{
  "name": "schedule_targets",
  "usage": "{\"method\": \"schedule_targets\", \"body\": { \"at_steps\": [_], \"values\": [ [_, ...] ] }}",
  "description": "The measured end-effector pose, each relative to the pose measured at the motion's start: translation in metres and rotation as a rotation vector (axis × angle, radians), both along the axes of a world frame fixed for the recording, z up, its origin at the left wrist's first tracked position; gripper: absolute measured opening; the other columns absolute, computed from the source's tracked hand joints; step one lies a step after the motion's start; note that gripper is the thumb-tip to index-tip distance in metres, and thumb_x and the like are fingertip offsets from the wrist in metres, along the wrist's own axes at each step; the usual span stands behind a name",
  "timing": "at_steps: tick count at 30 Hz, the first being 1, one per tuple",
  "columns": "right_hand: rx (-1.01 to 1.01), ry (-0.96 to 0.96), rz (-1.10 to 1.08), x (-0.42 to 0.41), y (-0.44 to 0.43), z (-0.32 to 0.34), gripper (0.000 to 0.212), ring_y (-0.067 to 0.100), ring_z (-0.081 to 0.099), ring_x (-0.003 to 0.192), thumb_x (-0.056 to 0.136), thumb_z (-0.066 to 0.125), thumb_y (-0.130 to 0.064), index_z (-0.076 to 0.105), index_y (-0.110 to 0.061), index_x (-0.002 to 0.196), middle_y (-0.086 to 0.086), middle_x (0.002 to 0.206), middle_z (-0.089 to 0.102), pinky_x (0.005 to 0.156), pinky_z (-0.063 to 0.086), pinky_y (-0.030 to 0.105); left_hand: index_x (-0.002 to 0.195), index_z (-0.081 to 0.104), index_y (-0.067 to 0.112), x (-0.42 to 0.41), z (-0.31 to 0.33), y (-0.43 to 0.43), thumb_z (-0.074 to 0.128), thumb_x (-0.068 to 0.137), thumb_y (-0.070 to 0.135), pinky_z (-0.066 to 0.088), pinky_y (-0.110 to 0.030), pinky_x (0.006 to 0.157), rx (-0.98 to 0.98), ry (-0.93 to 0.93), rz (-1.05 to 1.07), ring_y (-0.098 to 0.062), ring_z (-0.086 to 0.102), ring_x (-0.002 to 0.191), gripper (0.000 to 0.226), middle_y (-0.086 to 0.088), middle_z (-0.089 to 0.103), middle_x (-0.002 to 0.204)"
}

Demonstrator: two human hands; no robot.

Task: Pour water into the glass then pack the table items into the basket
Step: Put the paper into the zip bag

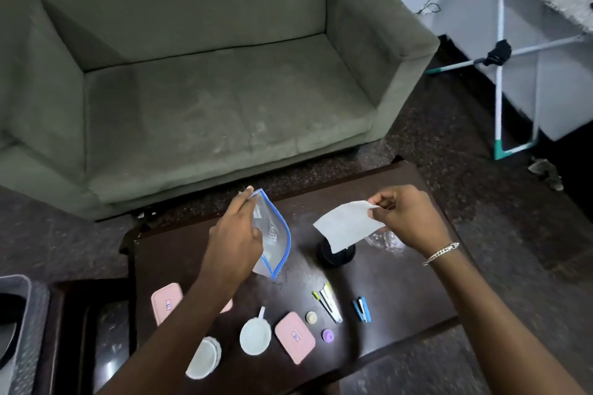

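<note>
My left hand [234,234] holds a clear zip bag with a blue seal [276,234] above the dark wooden table [401,282]. My right hand [404,215] pinches a white paper sheet [345,224] by its corner, to the right of the bag. Under the sheet stands a black round lidded container [335,255]. A clear glass [386,240] is partly hidden behind my right wrist. On the near half of the table lie two pink lids [294,337], a white scoop [255,335], stacked white discs [205,357], pens [329,301] and a blue stapler [362,309].
A grey-green sofa [205,90] stands just behind the table. A grey basket edge [22,330] shows at the lower left beside a lower side table. A white drying rack [513,74] stands at the right. Small purple [327,335] and cream caps [311,317] lie near the pens.
</note>
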State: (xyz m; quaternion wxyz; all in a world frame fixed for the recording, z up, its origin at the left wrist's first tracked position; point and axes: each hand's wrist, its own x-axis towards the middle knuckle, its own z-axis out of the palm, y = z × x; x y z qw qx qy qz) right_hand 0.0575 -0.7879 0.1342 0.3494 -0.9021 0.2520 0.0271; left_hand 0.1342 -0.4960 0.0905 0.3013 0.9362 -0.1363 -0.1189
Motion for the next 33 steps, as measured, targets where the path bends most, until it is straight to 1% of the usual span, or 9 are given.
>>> {"method": "schedule_targets", "body": {
  "at_steps": [3,6,9,15,20,24,28,30,33],
  "values": [
    [-0.022,0.067,-0.052,-0.009,-0.007,-0.03,0.018,0.004,0.069,0.055,0.083,0.074,-0.008,0.074,-0.025,0.077,-0.005,0.066,0.074,0.068,0.059,0.03,0.155,0.046,0.023,-0.001,0.0,-0.006,0.059,0.087,0.0,0.041,-0.043,0.113,-0.01,-0.006,-0.014,-0.013,0.039,0.151,0.073,0.013,0.032,0.168],
    [-0.048,0.157,-0.093,-0.014,-0.01,-0.06,0.014,0.023,0.074,0.079,0.083,0.07,-0.01,0.078,-0.021,0.086,0.004,0.078,0.077,0.08,0.059,0.037,0.155,0.045,0.023,-0.005,0.0,-0.011,0.058,0.088,0.0,0.041,-0.046,0.113,-0.023,0.005,-0.028,-0.013,0.035,0.154,0.072,0.014,0.032,0.168],
    [-0.053,0.184,-0.124,-0.014,-0.007,-0.086,0.018,0.027,0.072,0.093,0.082,0.068,-0.007,0.08,-0.018,0.088,0.006,0.086,0.079,0.082,0.055,0.032,0.154,0.046,0.025,-0.011,0.002,-0.014,0.058,0.09,0.002,0.042,-0.045,0.112,-0.028,0.011,-0.027,-0.012,0.039,0.151,0.07,0.017,0.032,0.167],
    [-0.027,0.225,-0.171,-0.005,0.005,-0.135,0.021,0.032,0.071,0.095,0.083,0.064,0.0,0.079,-0.013,0.09,0.013,0.091,0.078,0.077,0.05,0.027,0.152,0.05,0.025,-0.021,0.001,-0.011,0.059,0.092,0.008,0.047,-0.045,0.107,-0.029,0.009,-0.034,-0.028,0.068,0.11,0.063,0.02,0.035,0.164],
    [-0.091,0.253,-0.104,-0.003,0.018,-0.154,0.03,0.039,0.069,0.104,0.086,0.061,-0.004,0.074,-0.013,0.111,0.021,0.107,0.075,0.083,0.052,0.036,0.151,0.051,0.024,-0.021,0.001,-0.006,0.06,0.094,0.01,0.049,-0.047,0.105,-0.041,-0.001,-0.002,-0.031,0.07,0.104,0.059,0.019,0.038,0.163],
    [-0.208,-0.008,-0.079,-0.016,0.032,-0.131,0.052,0.034,0.062,0.105,0.094,0.068,-0.023,0.052,-0.015,0.143,0.013,0.125,0.056,0.086,0.051,0.041,0.148,0.056,0.018,-0.022,0.007,-0.001,0.062,0.094,0.01,0.05,-0.046,0.105,-0.116,-0.023,0.053,-0.031,0.071,0.101,0.055,0.014,0.044,0.16],
    [0.048,-0.523,0.099,-0.029,0.087,-0.071,0.057,0.012,0.057,0.12,0.09,0.07,-0.055,0.056,-0.029,0.138,-0.003,0.13,0.051,0.098,0.047,0.025,0.144,0.06,0.01,-0.021,0.018,0.004,0.068,0.093,0.009,0.05,-0.025,0.09,-0.254,-0.033,0.178,-0.006,0.067,0.069,0.052,0.01,0.052,0.146],
    [0.043,-0.558,0.312,-0.03,0.119,-0.05,0.063,0.021,0.051,0.132,0.082,0.073,-0.066,0.061,-0.032,0.134,0.005,0.144,0.047,0.106,0.043,0.029,0.143,0.06,0.01,-0.018,0.025,0.008,0.07,0.096,0.015,0.051,-0.021,0.082,-0.336,-0.03,0.243,-0.006,0.068,0.066,0.048,0.009,0.055,0.137],
    [-0.241,-0.402,0.456,-0.017,0.153,-0.042,0.054,0.035,0.049,0.131,0.082,0.073,-0.063,0.069,-0.022,0.118,0.018,0.15,0.046,0.105,0.044,0.043,0.14,0.062,0.018,-0.013,0.035,0.016,0.067,0.1,0.027,0.055,-0.019,0.075,-0.469,-0.025,0.357,-0.014,0.074,0.074,0.041,0.008,0.059,0.124]
  ]
}}
